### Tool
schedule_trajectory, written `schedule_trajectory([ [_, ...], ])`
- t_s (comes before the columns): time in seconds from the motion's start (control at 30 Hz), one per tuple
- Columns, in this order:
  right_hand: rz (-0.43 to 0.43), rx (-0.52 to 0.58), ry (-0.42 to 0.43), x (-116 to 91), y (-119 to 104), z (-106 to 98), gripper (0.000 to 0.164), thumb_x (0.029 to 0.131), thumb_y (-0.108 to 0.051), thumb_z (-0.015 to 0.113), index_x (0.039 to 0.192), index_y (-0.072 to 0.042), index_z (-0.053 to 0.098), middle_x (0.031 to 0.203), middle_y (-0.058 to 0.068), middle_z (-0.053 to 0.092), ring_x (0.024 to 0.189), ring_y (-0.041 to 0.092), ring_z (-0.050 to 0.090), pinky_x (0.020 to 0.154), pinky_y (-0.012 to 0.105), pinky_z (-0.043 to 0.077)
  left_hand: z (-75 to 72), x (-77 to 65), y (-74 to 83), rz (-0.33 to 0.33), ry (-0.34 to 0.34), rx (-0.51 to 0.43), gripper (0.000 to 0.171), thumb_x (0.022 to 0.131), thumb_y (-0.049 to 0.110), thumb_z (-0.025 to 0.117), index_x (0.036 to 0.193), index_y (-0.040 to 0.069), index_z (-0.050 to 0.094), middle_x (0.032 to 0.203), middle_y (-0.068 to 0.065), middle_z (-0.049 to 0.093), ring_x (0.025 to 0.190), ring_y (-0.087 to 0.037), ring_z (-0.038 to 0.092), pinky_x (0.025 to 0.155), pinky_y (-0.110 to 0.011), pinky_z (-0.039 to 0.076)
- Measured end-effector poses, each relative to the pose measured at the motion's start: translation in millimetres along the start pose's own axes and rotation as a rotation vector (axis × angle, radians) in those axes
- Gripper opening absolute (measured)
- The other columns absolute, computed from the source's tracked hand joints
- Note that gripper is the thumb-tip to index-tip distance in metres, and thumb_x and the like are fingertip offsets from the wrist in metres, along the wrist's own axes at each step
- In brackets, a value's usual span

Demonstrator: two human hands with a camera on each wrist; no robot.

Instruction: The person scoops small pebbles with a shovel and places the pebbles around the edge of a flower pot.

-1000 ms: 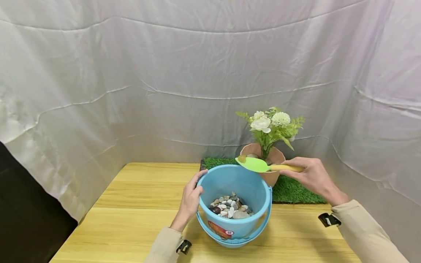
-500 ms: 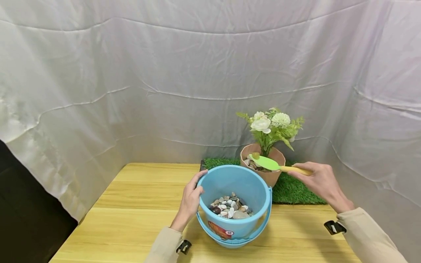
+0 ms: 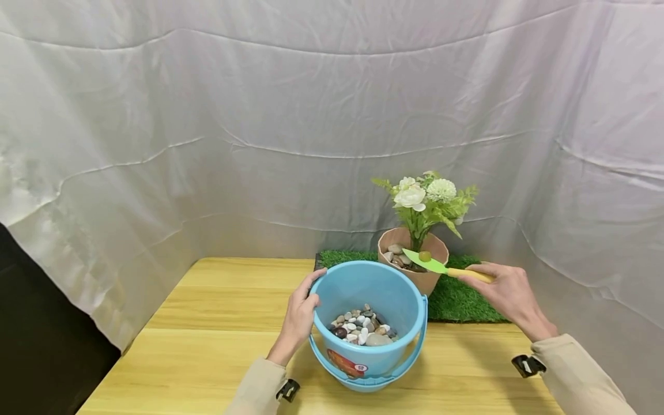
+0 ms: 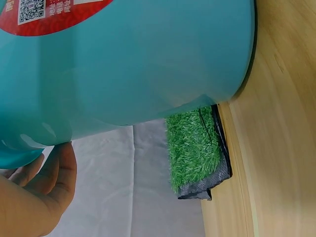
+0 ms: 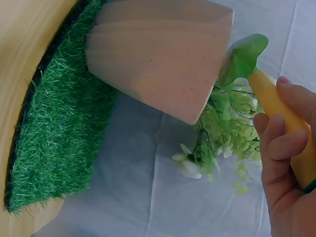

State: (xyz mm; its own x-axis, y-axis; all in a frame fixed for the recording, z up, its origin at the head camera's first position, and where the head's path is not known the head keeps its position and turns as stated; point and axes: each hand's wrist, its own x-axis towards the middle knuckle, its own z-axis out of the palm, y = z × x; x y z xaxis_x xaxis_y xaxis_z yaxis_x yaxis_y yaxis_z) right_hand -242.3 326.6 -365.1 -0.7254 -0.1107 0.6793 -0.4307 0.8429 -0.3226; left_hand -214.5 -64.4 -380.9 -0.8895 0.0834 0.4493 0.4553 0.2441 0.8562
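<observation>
My left hand grips the left rim of a light blue bucket, with the thumb at the rim's inner side. Pebbles of mixed colours cover the bucket's bottom. In my right hand I hold a small garden trowel by its yellow handle. Its green blade is tilted over the mouth of a pinkish flowerpot, with a yellow-brown stone on it. White flowers with green leaves rise from the pot, and stones lie inside at the left. The right wrist view hides the stone on the trowel.
The pot stands on an artificial grass mat at the back right of the wooden table. A pale grey curtain surrounds the table. The bucket's handle hangs down at its front.
My right hand has moved the trowel rightward from above the bucket's rim to over the pot, and its blade has tilted. The stone now sits nearer the blade's middle. My left hand stays put.
</observation>
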Motion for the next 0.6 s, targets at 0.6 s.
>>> schedule_trajectory([
  [0.6, 0.089, 0.017, -0.004, -1.5, -3.4, 9.8, 0.026, 0.076, -0.04, 0.068, 0.089, -0.018, 0.073, 0.062, -0.005, 0.055, 0.039, 0.009, 0.038, 0.04, 0.026, 0.03, -0.2, -0.6, -2.8, -0.014, -0.002, -0.003, 0.055, 0.078, -0.006, 0.037, 0.13, 0.008, 0.047, 0.129, -0.013, 0.049, 0.112, -0.029, 0.049, 0.088, -0.044, 0.038],
])
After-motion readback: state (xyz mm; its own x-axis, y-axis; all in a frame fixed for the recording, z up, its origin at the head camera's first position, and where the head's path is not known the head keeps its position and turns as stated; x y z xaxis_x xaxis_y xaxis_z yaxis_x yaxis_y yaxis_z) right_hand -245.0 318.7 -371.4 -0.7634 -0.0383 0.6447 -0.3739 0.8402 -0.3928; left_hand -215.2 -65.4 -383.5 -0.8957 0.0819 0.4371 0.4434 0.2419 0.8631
